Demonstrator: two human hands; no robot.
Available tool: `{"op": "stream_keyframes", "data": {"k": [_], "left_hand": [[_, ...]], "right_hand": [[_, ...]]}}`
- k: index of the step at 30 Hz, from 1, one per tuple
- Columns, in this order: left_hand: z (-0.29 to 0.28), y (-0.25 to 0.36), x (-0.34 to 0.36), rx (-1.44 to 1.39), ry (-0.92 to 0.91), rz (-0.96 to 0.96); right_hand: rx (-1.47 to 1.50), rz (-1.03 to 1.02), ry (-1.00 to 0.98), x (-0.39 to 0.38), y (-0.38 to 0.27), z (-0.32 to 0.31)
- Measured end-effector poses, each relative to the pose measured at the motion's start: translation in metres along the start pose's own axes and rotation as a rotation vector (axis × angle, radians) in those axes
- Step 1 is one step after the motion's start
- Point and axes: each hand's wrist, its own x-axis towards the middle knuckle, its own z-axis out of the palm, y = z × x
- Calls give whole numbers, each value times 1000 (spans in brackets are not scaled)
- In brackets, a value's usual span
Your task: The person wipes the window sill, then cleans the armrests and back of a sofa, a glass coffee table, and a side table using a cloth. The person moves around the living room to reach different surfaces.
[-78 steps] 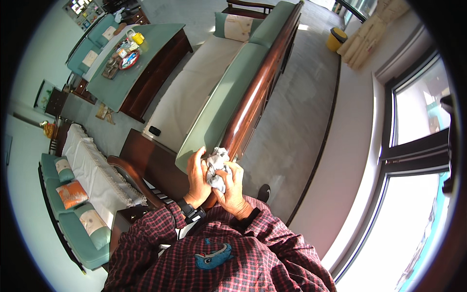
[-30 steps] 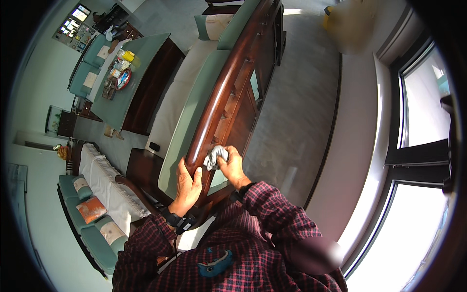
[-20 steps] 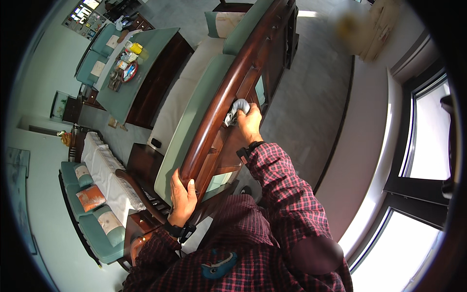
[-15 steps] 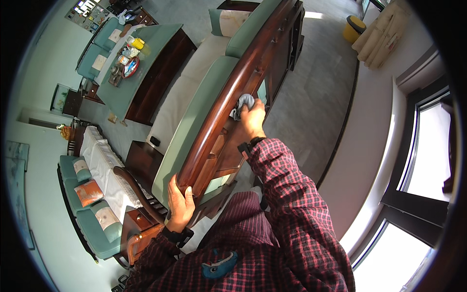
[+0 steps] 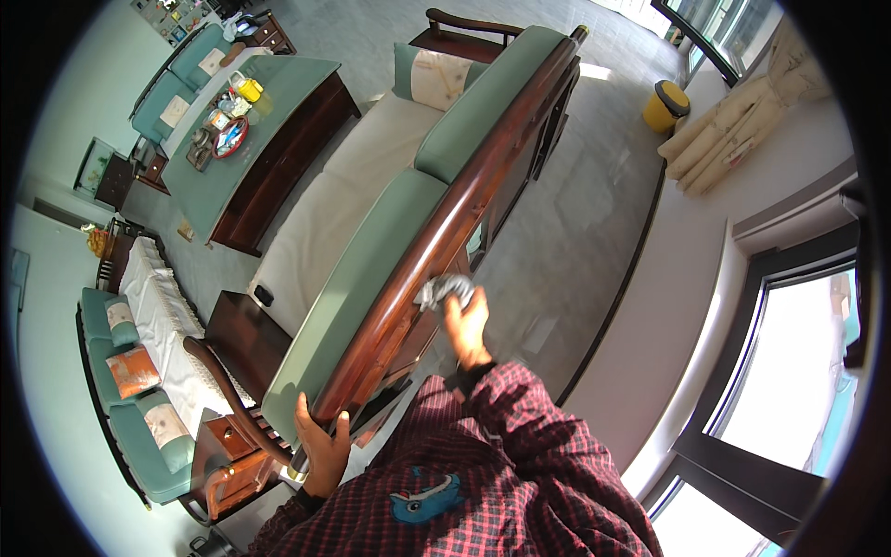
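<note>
A long wooden sofa with a polished dark-brown back rail runs diagonally away from me. Its green back cushions lean along the rail's left side. My right hand is closed on a crumpled grey cloth, which rests against the rail's right side, near its middle. At the near end of the rail, my left hand has its thumb and fingers spread around the corner, touching the wood and holding nothing loose.
A long table with a red-rimmed tray stands left of the sofa. Another sofa with cushions lines the left wall. On the right are a yellow bin, a curtain and a window. Grey floor runs behind the sofa.
My right hand has drawn the cloth along the rail toward me. The left hand stays at the rail's near corner. The whole view has shifted, showing more of the sofa's far end.
</note>
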Motion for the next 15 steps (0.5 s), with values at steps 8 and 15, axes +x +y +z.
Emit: {"op": "stream_keyframes", "data": {"k": [8, 15], "left_hand": [[-7, 50, 16, 134, 80, 90], [30, 122, 64, 234, 91, 84]], "right_hand": [[-392, -129, 148, 134, -26, 16], [-331, 121, -481, 70, -29, -16]]}}
